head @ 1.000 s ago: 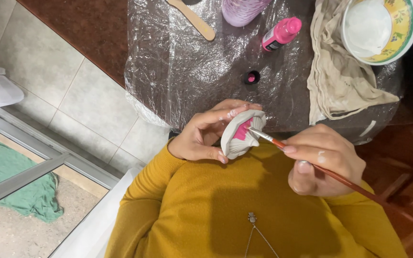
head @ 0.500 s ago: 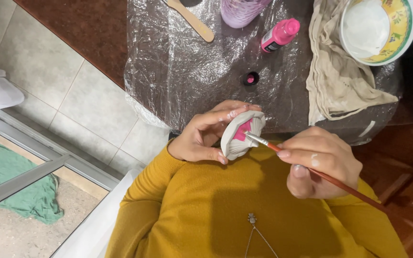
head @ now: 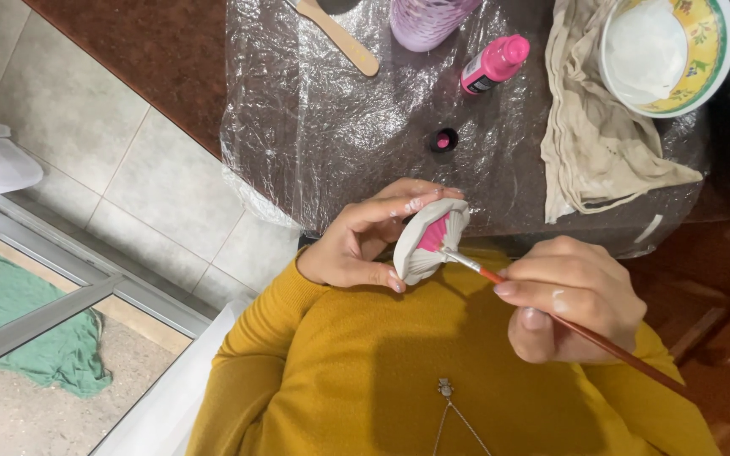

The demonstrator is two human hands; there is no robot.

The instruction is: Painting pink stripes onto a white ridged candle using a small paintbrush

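Bristles of the paintbrush (head: 551, 314), pinched in the right hand (head: 572, 295), have slid lower along the pink patch (still wet-looking) on the grey shell (head: 427, 243), which the left hand (head: 356, 241) fingers clasp above the worktop (head: 340, 127) edge, so the painted area seems to be spreading.

Open foil patch mid counter (head: 340, 127)

I see the small paint cap (head: 444, 139) just ahead; pink bottle (head: 493, 62), cloth (head: 593, 143) and bowl (head: 669, 51) crowd the right.

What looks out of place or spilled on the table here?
Nothing is spilled. The pink paint bottle lies on its side with its cap on, and a small black cap holding pink paint sits apart on the plastic sheet. The beige cloth is crumpled.
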